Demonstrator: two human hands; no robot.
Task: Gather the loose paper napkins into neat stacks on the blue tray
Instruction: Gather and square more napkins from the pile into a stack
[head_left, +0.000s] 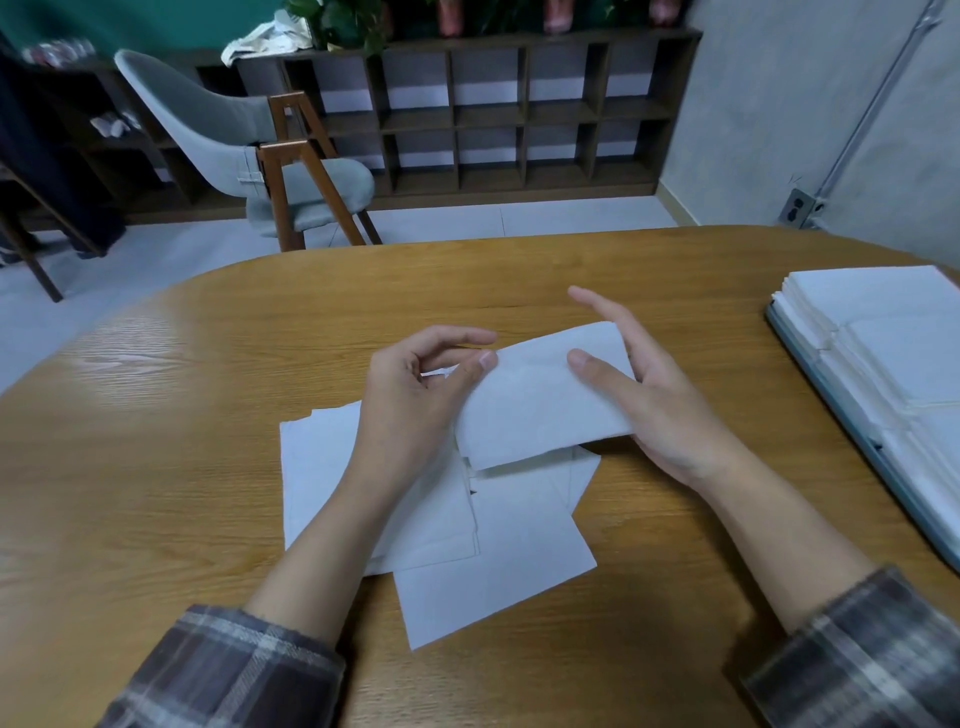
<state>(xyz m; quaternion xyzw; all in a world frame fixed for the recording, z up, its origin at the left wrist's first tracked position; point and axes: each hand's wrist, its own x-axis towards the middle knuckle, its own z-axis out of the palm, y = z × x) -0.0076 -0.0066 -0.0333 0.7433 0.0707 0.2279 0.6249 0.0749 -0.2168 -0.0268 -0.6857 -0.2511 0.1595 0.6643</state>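
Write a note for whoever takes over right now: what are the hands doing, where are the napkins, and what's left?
Left hand: pinches the folded napkin at its left end.
Right hand: holds its right end, thumb on top.
Loose napkins: lying overlapped on the table, under the held one.
Done: napkin stacks sit on the blue tray, far right.
Left: add this napkin to a stack, then gather the loose ones.

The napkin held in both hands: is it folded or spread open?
Folded. The napkin shows a doubled lower edge and looks narrower than the loose napkins lying spread on the table.
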